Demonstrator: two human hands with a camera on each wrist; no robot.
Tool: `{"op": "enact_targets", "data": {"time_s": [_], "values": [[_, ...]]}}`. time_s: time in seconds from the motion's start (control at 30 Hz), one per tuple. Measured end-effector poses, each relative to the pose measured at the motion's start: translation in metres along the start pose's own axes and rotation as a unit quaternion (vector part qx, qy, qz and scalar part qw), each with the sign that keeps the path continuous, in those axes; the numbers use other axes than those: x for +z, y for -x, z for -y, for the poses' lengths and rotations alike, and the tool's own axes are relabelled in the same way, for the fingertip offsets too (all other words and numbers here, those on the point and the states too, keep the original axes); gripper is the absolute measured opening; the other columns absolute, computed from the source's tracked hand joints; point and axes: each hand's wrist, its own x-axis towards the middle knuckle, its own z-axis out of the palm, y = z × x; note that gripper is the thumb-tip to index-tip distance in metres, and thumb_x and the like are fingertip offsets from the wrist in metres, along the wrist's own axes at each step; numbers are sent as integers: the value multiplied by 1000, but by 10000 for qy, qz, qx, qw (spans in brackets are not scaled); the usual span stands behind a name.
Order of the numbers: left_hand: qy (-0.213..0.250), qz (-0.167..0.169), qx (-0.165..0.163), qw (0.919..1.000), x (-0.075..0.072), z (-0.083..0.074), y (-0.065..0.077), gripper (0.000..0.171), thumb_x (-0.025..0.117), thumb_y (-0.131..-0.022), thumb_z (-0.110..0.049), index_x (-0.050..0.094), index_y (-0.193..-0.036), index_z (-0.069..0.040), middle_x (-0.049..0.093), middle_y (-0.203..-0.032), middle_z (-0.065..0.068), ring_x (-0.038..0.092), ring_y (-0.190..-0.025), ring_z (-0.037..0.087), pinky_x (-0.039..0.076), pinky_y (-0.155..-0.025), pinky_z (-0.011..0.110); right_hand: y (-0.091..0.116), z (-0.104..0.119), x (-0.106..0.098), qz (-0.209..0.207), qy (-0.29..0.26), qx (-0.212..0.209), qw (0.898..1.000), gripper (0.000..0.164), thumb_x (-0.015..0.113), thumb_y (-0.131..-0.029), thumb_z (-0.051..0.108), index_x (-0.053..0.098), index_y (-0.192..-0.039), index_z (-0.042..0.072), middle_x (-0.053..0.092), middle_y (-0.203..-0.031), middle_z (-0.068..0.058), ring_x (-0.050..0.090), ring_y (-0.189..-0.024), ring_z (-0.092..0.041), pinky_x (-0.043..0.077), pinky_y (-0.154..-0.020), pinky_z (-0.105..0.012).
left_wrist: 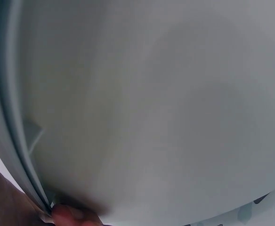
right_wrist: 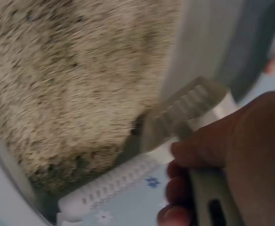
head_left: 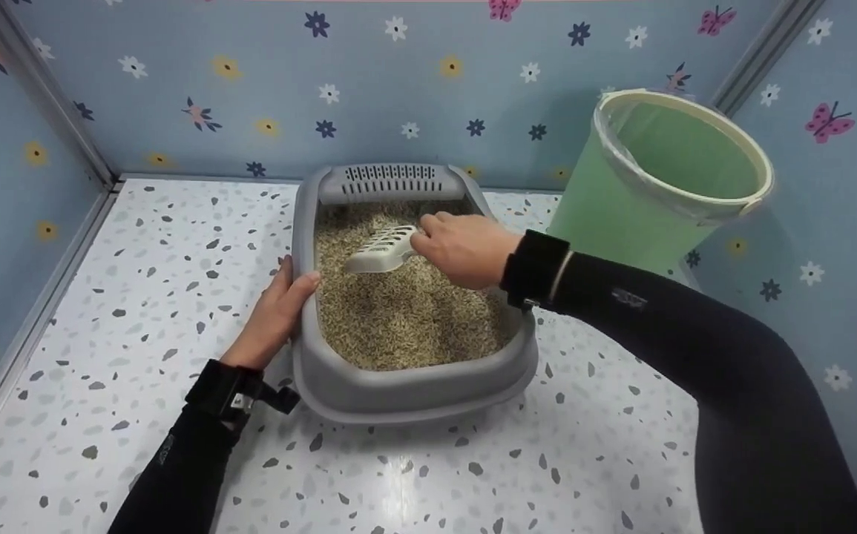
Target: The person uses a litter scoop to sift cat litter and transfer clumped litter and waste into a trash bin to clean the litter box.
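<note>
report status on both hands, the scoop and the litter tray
Right hand gripping slotted scoop over litter. Left hand holding gray tray by its side rim. Nothing visibly blocking scoop; green bin stands right of tray.

A person wore close-fitting black long sleeves: the left sleeve bore small pale lettering, the right sleeve a grey marking too small to read. The broad black left wristband carried a silver-coloured fitting and a stubby black bracket; a thin cream band edged the black right wristband. The left hand and right hand were bare.
</note>
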Motion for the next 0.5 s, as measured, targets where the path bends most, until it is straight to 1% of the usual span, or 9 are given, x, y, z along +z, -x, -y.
{"op": "enact_targets", "data": {"time_s": [0.07,0.13,0.17,0.2,0.27,0.33,0.4,0.5], "values": [[1,20,-1,10000,-1,0,0,94,53,-114,-49,-3,-179,-13,8,-185,18,21,-167,33,17,-137,45,-16,-2,10,-53,355,-222,9991,15,46,-113,4,60,-119,0,56,-109,-15,58,-92,-30,60,-76,-43],[31,34,17,10000,-2,0,0,94,53,-114,-49,-4,-179,-12,6,-186,17,17,-168,31,14,-137,44,-30,-1,15,-146,694,-375,9968,16,45,-112,2,59,-119,-1,57,-112,-18,59,-91,-32,61,-72,-45],[20,29,27,10000,-2,0,0,95,52,-114,-50,-5,-179,-11,3,-186,14,13,-169,28,11,-137,42,-36,0,18,-181,839,-435,9954,17,45,-112,1,60,-120,-2,57,-113,-19,60,-91,-32,61,-70,-45],[62,26,65,10000,-2,0,-1,94,53,-114,-49,-3,-179,-12,6,-186,15,16,-168,29,13,-137,43,-43,0,20,-179,989,-481,9938,19,45,-112,1,59,-123,-2,57,-116,-20,60,-91,-32,61,-70,-45],[126,2,125,9998,-2,2,-1,92,54,-114,-48,1,-180,-13,14,-185,16,24,-166,30,16,-137,43,-55,1,24,-165,1201,-563,9910,22,43,-114,3,59,-128,-2,57,-121,-22,61,-93,-32,62,-70,-44],[213,-23,204,9996,-2,3,-1,89,56,-114,-46,7,-180,-12,25,-181,20,35,-161,36,24,-134,46,-66,1,29,-126,1348,-639,9887,25,41,-117,5,59,-133,-1,57,-126,-23,62,-95,-32,62,-72,-44],[260,-14,276,9993,-1,4,-2,85,56,-114,-45,12,-180,-14,34,-176,21,42,-156,40,29,-132,48,-76,-2,35,-63,1509,-684,9862,30,41,-119,10,58,-141,-1,57,-132,-24,62,-97,-32,62,-75,-43],[264,-34,323,9991,-1,5,-2,84,57,-113,-45,16,-180,-15,41,-170,23,47,-151,45,34,-128,49,-86,-10,44,-40,1701,-671,9831,34,43,-120,16,55,-148,0,55,-138,-25,63,-99,-32,63,-76,-42]]}}
